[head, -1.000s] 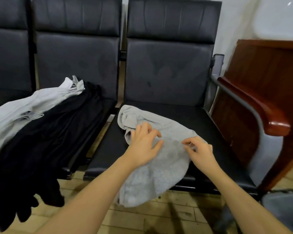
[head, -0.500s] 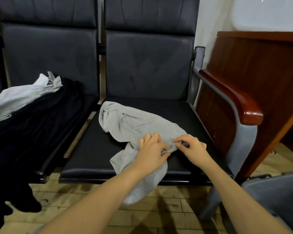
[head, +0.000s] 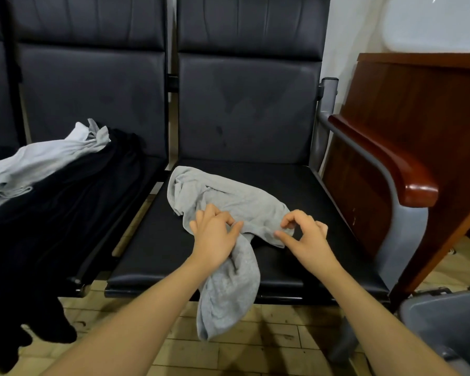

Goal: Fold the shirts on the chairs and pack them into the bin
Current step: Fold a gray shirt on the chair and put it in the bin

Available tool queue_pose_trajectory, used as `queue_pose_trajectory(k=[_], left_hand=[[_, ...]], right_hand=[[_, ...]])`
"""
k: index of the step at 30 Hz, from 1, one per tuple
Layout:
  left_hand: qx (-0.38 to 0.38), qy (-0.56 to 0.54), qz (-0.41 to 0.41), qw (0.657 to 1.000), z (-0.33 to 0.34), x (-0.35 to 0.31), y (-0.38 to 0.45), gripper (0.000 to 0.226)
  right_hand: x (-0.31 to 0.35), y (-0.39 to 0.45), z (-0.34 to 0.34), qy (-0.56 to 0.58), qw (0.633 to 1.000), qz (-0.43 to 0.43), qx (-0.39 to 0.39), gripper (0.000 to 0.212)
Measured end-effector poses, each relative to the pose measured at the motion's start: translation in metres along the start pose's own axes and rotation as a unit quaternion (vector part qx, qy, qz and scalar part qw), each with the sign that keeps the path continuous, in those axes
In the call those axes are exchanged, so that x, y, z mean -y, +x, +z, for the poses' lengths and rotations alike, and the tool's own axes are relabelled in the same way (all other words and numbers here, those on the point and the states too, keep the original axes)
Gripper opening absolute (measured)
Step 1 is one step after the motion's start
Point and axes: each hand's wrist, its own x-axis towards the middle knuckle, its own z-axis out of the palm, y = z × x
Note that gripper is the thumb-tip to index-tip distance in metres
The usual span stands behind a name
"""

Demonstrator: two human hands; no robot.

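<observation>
Grey shirt (head: 228, 202) lies crumpled on the seat of the right-hand black chair (head: 296, 256), one end trailing over the seat's front edge and hanging toward the tiled floor (head: 255, 348). Left hand (head: 215, 234) sits on the middle of the shirt, fingers (head: 201, 219) curled down into the cloth, thumb out toward the right; fabric bunches under it, so it grips the shirt. Right hand (head: 307, 237) is at the shirt's right edge, thumb and forefinger bent toward each other in an open ring, tips touching or just above the hem (contact hard to tell, not a clear pinch). Other fingers of that hand loosely curled, off the cloth.

On the neighbouring chair to the left (head: 92, 104): a black garment (head: 52, 213) spread across the seat and drooping off its front, with a light grey shirt (head: 38, 161) lying on top of it toward the back.

Grey bin (head: 445, 327) at lower right, only a corner in view, near the right forearm. Red-brown wooden armrest (head: 391, 164) on a grey metal frame beside the right chair, wooden panel (head: 418, 104) behind it.

No readable brands, labels or writing anywhere.
</observation>
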Motion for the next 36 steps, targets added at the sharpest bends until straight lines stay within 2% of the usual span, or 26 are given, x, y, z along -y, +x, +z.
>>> queue_pose_trajectory(k=[5, 8, 13, 17, 21, 23, 25, 27, 28, 30, 32, 36], left_hand=[[0.002, -0.001, -0.001, 1.000, 0.006, 0.003, 0.002, 0.020], [0.006, 0.013, 0.013, 1.000, 0.007, 0.005, 0.002, 0.019], [-0.003, -0.004, 0.027, 1.000, 0.001, 0.011, 0.000, 0.018], [-0.030, -0.041, 0.014, 0.999, -0.006, 0.014, 0.001, 0.017], [-0.019, -0.055, 0.028, 0.998, -0.011, 0.014, 0.000, 0.017], [-0.019, -0.051, 0.041, 0.998, -0.011, 0.013, -0.002, 0.017], [-0.022, -0.047, 0.051, 0.997, -0.013, 0.012, -0.004, 0.018], [-0.024, -0.038, 0.063, 0.997, -0.015, 0.011, -0.006, 0.018], [-0.025, -0.034, 0.069, 0.997, -0.016, 0.011, -0.008, 0.018], [-0.027, -0.029, 0.077, 0.996, -0.021, 0.013, -0.010, 0.017], [-0.014, -0.007, 0.085, 0.996, -0.028, 0.017, -0.012, 0.016], [0.072, 0.034, 0.065, 0.995, -0.047, 0.030, -0.014, 0.008]], right_hand=[[-0.008, 0.000, 0.001, -0.135, 0.987, -0.007, 0.083, 0.018], [-0.011, 0.002, 0.001, -0.169, 0.981, -0.015, 0.091, 0.022], [-0.009, 0.006, -0.008, -0.211, 0.970, -0.053, 0.106, 0.015], [0.008, 0.002, -0.011, -0.173, 0.979, -0.065, 0.081, 0.016], [0.013, 0.002, -0.012, -0.113, 0.988, -0.079, 0.070, 0.029], [0.014, 0.001, -0.011, -0.075, 0.993, -0.055, 0.066, 0.025], [0.015, -0.001, -0.010, -0.054, 0.998, -0.036, 0.027, 0.016], [0.015, 0.000, -0.008, -0.066, 0.997, -0.030, -0.032, 0.011], [0.016, 0.000, -0.008, -0.094, 0.995, -0.027, -0.035, 0.012], [0.019, 0.000, -0.008, -0.170, 0.985, -0.010, 0.009, 0.019], [0.022, 0.001, -0.010, -0.194, 0.980, 0.021, 0.048, 0.020], [0.027, -0.002, -0.015, -0.077, 0.993, 0.042, 0.074, 0.009]])
